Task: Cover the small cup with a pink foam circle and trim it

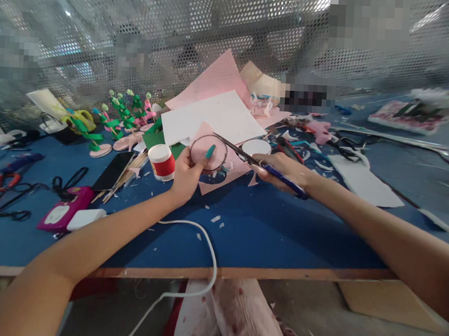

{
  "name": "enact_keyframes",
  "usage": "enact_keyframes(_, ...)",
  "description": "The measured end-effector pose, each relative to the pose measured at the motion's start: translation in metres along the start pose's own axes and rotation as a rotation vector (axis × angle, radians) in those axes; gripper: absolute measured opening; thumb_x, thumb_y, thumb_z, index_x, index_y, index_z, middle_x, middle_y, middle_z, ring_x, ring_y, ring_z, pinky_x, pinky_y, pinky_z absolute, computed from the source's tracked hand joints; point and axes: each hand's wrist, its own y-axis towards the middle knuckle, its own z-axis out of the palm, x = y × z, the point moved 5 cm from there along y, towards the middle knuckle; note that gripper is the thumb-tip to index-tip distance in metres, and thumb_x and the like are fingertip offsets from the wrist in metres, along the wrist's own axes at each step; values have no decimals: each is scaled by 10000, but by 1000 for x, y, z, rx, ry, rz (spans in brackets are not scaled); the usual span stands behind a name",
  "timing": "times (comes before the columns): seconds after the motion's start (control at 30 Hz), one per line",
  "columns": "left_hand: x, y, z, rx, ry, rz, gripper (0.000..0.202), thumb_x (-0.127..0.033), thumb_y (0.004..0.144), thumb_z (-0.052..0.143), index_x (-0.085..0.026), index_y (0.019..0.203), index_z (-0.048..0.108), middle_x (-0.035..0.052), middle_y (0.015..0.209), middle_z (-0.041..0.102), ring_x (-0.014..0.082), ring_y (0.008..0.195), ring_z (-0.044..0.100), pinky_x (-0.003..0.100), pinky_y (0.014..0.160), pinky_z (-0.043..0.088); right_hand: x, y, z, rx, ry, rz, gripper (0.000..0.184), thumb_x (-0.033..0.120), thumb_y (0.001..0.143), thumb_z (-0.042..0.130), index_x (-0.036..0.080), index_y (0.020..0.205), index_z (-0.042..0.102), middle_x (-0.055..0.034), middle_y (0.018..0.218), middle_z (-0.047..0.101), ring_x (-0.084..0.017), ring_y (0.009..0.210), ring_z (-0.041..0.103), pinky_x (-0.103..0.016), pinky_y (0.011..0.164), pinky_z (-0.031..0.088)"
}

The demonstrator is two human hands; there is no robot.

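My left hand is closed on a pink foam piece with a dark circle drawn on it, thumb pressed on its face. My right hand grips blue-handled scissors, whose open blades reach left to the edge of the pink circle. Both hands hover just above a blue table. Pink offcuts lie under the piece.
A red-and-white cup stands left of my left hand. White and pink sheets lie behind. Green-and-pink paper flowers, wooden sticks, black scissors, a magenta case and a white cable are around. A perforated metal screen backs the table.
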Motion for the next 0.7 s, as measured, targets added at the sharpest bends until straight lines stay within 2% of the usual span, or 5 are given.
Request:
enact_keyframes(0.27,1,0,0,8,-11,20,340,-368,647,732,-177,870,563,11,773,658,128,613,636,228,476,525,-15,1,3,6,-78,35,334,499,869,409,192,738,430,6,590,438,-119,539,420,-246,539,265)
enact_keyframes(0.47,0,1,0,7,-17,31,373,-387,622,747,-177,874,570,-2,738,644,93,560,591,217,485,514,-17,1,3,6,-116,51,366,532,870,379,190,777,470,-6,600,460,-130,538,426,-251,536,261)
enact_keyframes(0.7,-3,1,1,6,-30,42,357,-372,611,752,-177,845,565,-12,714,627,93,554,586,216,483,510,-14,1,3,-5,-85,44,372,532,873,379,192,735,443,2,581,463,-121,530,427,-247,531,264)
